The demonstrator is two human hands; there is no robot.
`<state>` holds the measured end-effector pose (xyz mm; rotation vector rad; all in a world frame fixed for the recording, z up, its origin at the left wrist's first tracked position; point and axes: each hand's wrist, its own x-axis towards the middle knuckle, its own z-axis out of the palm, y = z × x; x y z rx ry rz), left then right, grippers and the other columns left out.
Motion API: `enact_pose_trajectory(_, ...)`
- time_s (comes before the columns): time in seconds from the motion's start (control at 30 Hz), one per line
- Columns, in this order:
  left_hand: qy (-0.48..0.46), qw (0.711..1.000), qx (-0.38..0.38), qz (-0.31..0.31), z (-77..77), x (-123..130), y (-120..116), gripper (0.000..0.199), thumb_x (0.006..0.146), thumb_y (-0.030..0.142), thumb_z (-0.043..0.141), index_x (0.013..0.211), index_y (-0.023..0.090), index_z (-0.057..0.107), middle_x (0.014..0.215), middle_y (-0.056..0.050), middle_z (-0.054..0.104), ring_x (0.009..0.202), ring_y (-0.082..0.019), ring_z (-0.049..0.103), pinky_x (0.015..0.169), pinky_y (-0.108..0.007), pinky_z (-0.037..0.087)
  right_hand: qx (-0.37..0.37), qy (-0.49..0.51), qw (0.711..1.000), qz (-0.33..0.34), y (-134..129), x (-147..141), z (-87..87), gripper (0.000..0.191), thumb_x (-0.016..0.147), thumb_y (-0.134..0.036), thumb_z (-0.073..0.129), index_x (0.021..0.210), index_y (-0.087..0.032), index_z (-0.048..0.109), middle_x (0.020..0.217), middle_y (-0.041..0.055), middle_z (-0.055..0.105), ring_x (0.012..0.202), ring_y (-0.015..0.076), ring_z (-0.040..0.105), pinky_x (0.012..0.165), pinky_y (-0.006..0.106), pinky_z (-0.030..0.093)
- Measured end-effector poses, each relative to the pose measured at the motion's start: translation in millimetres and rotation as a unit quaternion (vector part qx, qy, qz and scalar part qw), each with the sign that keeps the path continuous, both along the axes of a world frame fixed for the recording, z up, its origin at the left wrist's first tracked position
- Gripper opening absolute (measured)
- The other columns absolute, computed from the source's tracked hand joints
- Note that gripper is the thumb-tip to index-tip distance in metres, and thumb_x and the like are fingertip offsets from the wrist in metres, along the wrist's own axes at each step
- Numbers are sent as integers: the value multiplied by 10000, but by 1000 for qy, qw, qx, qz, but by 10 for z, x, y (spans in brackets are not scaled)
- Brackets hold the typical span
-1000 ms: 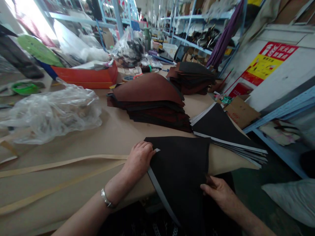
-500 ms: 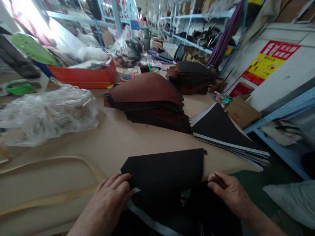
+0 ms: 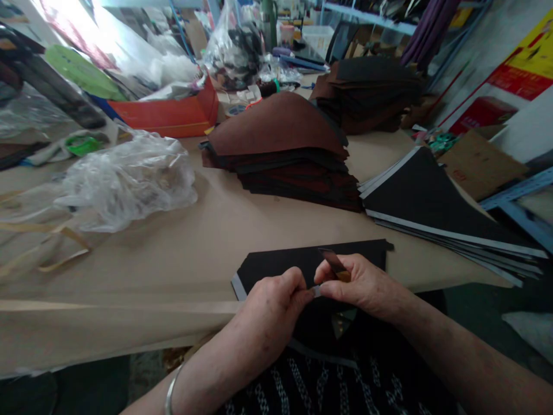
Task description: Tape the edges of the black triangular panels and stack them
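A black sheet piece point(image 3: 276, 262) with a pale strip along its left end lies at the table's near edge, partly hidden by my hands. My left hand point(image 3: 276, 305) is closed in front of it, thumb and finger pinching a small pale strip point(image 3: 317, 290). Against the strip's other end rest the fingertips of my right hand point(image 3: 358, 282). That hand also grips a flat, blade-like tool point(image 3: 332, 260), dark brown with a yellowish lower part, pointing up and left. Whether the strip is still joined to the black sheet is hidden.
A fanned stack of black pieces with pale edges point(image 3: 432, 202) lies at right. Behind are brown and black stacks point(image 3: 276, 127) point(image 3: 371, 92). Crumpled clear plastic point(image 3: 133, 178) and an orange-red box point(image 3: 168, 118) stand at left. A cardboard box point(image 3: 484, 161) sits beyond the right edge.
My hands have come together from the two sides of the black sheet. The left let go of its left end and now pinches a pale strip; the tool shows more clearly. The view tilted down.
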<state>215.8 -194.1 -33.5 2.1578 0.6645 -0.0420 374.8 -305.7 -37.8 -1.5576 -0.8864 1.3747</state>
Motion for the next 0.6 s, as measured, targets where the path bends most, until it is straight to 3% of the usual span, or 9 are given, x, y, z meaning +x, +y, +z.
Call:
enact_pose_trajectory(0.1, 5, 1000, 4, 2, -36, 37, 23, 216, 836, 333, 493, 664, 205, 468, 565, 43, 502, 507, -107, 396, 491, -257, 289, 3, -12, 1000, 5, 18, -11, -68, 120, 762, -242, 602, 705, -159, 537, 593, -59, 425, 545, 61, 359, 509, 201, 282)
enact_pose_trajectory(0.23, 6, 999, -27, -21, -54, 121, 65, 178, 837, 333, 469, 791, 209, 589, 685, 13, 624, 608, -133, 533, 578, -259, 381, 26, -54, 998, 12, 2, -35, -95, 87, 776, -175, 528, 694, -166, 499, 583, -66, 391, 534, 61, 329, 493, 199, 264)
enact_pose_trajectory(0.33, 52, 997, -19, -58, -39, 211, 97, 251, 832, 330, 421, 675, 202, 568, 617, 25, 590, 569, -127, 508, 553, -250, 362, 53, -138, 989, 16, -70, 33, -59, 95, 790, -163, 495, 696, -168, 490, 602, -60, 408, 555, 67, 343, 512, 201, 275)
enact_pose_trajectory(0.47, 93, 994, -5, -66, -6, 294, 202, 299, 821, 405, 417, 628, 204, 524, 572, 34, 551, 544, -127, 488, 525, -239, 347, 44, -192, 980, -29, -299, 421, -23, 130, 814, -208, 483, 691, -171, 469, 623, -51, 406, 576, 74, 354, 535, 205, 287)
enact_pose_trajectory(0.6, 116, 992, 0, -42, -45, 277, 432, 313, 800, 427, 397, 657, 203, 564, 606, 2, 599, 588, -156, 547, 554, -250, 390, 10, -232, 966, -115, -562, 1036, -147, 158, 828, -290, 480, 724, -171, 486, 637, -48, 404, 573, 77, 365, 572, 214, 312)
